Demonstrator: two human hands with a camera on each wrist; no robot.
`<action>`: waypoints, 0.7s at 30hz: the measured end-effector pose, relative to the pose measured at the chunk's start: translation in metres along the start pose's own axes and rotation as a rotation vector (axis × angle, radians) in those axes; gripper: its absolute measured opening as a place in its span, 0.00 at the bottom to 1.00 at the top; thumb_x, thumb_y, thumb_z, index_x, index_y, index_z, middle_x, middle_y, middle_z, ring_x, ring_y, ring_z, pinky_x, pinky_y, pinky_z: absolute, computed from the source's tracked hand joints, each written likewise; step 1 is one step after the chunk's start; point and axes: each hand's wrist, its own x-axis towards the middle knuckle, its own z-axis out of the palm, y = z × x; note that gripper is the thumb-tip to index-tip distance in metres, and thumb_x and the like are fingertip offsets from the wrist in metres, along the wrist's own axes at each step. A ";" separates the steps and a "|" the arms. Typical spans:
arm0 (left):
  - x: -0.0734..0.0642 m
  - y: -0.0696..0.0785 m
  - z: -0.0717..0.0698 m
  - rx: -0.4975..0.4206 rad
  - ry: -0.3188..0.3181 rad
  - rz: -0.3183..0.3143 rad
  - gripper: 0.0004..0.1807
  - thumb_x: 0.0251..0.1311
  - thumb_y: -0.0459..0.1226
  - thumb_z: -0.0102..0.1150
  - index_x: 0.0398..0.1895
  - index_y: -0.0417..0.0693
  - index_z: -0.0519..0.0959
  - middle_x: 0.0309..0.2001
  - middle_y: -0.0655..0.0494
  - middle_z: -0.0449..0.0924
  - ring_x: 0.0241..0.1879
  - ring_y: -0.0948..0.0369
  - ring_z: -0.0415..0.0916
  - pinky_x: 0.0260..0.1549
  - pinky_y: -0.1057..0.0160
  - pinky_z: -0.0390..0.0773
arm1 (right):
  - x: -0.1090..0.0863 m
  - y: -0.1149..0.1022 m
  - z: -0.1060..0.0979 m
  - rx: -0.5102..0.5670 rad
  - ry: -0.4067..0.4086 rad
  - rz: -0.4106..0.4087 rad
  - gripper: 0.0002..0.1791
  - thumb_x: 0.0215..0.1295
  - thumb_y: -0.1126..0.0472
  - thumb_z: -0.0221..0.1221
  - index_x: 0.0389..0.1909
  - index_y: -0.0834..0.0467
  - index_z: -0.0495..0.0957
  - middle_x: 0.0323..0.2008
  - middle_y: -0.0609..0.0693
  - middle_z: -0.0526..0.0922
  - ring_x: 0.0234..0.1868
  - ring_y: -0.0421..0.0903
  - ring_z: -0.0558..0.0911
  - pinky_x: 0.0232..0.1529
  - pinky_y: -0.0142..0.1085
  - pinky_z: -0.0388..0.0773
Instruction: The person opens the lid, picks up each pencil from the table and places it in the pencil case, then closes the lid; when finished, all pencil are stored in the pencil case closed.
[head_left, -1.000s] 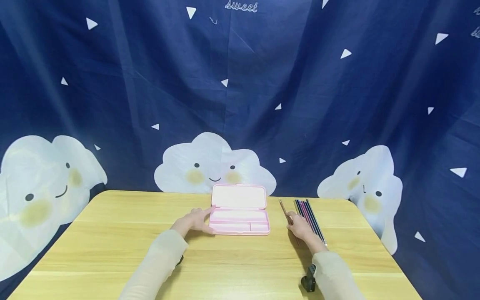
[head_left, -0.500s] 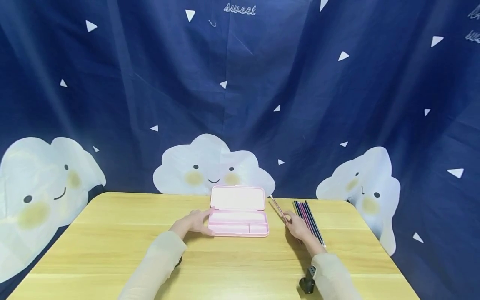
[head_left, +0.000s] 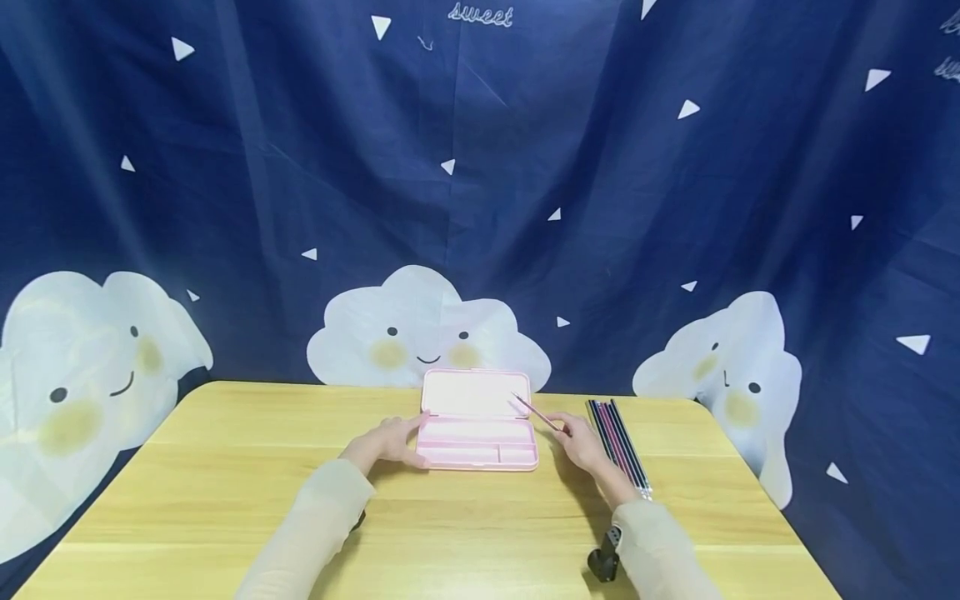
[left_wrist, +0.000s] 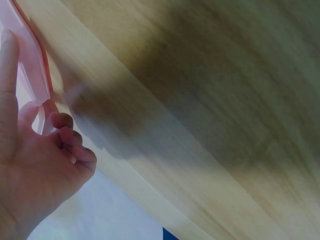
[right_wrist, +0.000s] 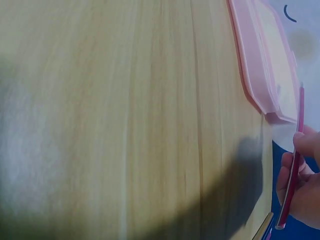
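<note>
A pink pencil case [head_left: 467, 431] lies with its lid [head_left: 474, 393] raised at the back of the table; its compartments look bare. My left hand [head_left: 385, 442] holds the case's left end between thumb and forefinger. In the left wrist view, the thumb lies along the case wall [left_wrist: 31, 62] and the other fingers are curled beside it. My right hand [head_left: 583, 446] pinches a dark red pencil [right_wrist: 300, 112] between thumb and fingers. Its far end points up and left, in front of the lid's right part in the head view. That pencil is held above the table.
Several dark and pink pencils [head_left: 617, 437] lie side by side to the right of my right hand. The wooden table [head_left: 465, 533] ends just behind the case. Beyond it hangs a blue curtain [head_left: 495, 208] with cloud prints.
My right hand has lifted the pencil away from the other pencils and carried it left, its tip now before the lid. My left hand stays on the case.
</note>
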 end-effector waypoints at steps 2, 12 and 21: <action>0.000 0.000 0.000 0.006 0.002 -0.006 0.52 0.41 0.50 0.70 0.69 0.47 0.54 0.61 0.27 0.58 0.61 0.35 0.54 0.58 0.37 0.57 | 0.001 -0.002 0.001 0.025 -0.006 -0.013 0.12 0.55 0.73 0.58 0.40 0.62 0.79 0.17 0.47 0.70 0.24 0.42 0.67 0.26 0.32 0.65; 0.002 0.002 0.003 0.007 -0.008 -0.019 0.53 0.39 0.52 0.71 0.69 0.48 0.54 0.62 0.31 0.59 0.62 0.36 0.53 0.58 0.36 0.56 | 0.002 -0.009 0.014 0.093 -0.030 -0.025 0.12 0.54 0.74 0.58 0.40 0.62 0.80 0.21 0.48 0.70 0.29 0.42 0.67 0.31 0.34 0.66; 0.002 0.000 0.000 0.005 -0.006 -0.013 0.53 0.40 0.51 0.71 0.69 0.46 0.54 0.63 0.31 0.58 0.62 0.36 0.53 0.59 0.37 0.55 | 0.007 -0.022 0.024 0.094 -0.089 -0.059 0.16 0.52 0.78 0.56 0.41 0.62 0.81 0.22 0.47 0.69 0.31 0.42 0.68 0.36 0.34 0.67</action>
